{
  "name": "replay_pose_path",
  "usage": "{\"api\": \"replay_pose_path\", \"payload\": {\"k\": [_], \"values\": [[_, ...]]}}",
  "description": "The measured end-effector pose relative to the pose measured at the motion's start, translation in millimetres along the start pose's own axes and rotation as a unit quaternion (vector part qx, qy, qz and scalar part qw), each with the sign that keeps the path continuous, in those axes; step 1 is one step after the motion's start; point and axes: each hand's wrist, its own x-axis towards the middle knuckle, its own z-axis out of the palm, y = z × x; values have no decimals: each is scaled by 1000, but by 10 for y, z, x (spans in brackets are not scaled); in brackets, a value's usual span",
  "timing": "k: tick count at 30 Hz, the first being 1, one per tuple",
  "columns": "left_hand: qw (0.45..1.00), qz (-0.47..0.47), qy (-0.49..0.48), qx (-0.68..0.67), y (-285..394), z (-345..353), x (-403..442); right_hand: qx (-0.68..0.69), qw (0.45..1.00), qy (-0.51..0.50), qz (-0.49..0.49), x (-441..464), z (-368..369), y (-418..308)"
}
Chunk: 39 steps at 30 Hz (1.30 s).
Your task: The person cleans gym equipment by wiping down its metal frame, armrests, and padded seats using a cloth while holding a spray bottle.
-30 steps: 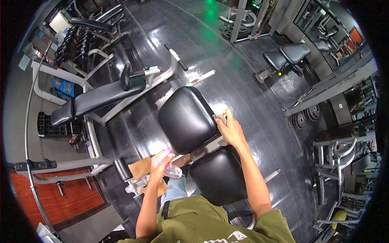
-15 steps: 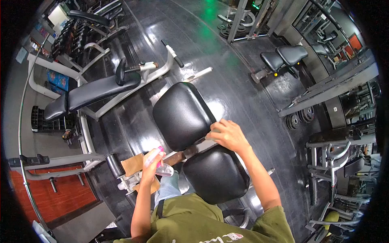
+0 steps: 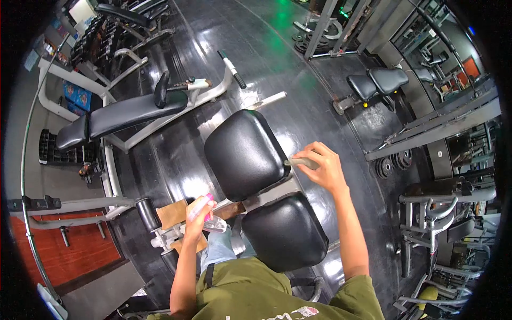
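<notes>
Black upholstered pad sits just beyond a second pad; a person's left hand grips a pink-topped clear bottle, the right hand pinching a cloth at the first pad's edge: apparently wiping, next calling for cloth pressed to upholstery.

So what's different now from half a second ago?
The right hand moved right, away from the corner of the farther cushion. It still holds the cloth. The left hand kept the bottle; both cushions stayed put.
</notes>
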Motion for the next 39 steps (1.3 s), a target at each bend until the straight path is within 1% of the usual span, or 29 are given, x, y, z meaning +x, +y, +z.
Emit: {"api": "replay_pose_path", "payload": {"k": [2,4,6,10,12,13,15,18,20,22,23,26,27,28,30,31,32,34,36,38,39], "values": [[1000,2,5,-2,9,2,5,15,1000,16,-17,137,153,-170],[1000,3,9,-2,28,18,5,3,1000,19,-5,274,426,-297],[1000,9,12,13,46,34,-4,-4,999,10,31,466,638,-376],[1000,-7,17,16,-40,0,-13,-54,998,-15,13,723,697,-453],[1000,-2,18,9,-58,-14,-30,-76,991,-104,-42,700,609,-458],[1000,-2,19,8,-61,-31,-39,-76,991,-105,-42,633,539,-486],[1000,-6,27,-15,-79,-52,-57,-75,974,-194,-90,384,378,-534],[999,-5,29,-38,-96,-109,-71,-53,968,-219,-111,133,233,-407],[999,2,25,-29,-96,-135,-78,-61,970,-206,-115,146,216,-352],[1000,12,22,-18,-72,-146,-72,-94,989,-95,-68,258,257,-338],[1000,16,18,-13,-51,-156,-77,-84,993,-82,-25,340,270,-344],[1000,21,16,-6,-13,-180,-122,-68,995,-69,-35,466,481,-322],[1000,23,18,-6,2,-191,-130,-60,992,-98,-47,464,507,-394],[1000,23,20,-5,15,-196,-149,-59,992,-98,-48,441,511,-472],[999,16,34,-22,28,-202,-182,-98,968,-192,-132,370,507,-603],[999,16,36,-23,15,-217,-190,-117,953,-216,-175,306,531,-581],[999,15,39,-22,-8,-238,-201,-117,953,-217,-176,251,501,-589],[999,12,42,-21,-62,-285,-214,-125,934,-277,-189,136,411,-586],[999,22,41,-21,-118,-341,-228,-141,929,-274,-204,1,356,-421],[999,15,38,-18,-148,-395,-245,-192,927,-204,-252,-91,292,-262],[999,10,36,-13,-158,-410,-251,-210,920,-196,-268,-101,258,-240]]}}
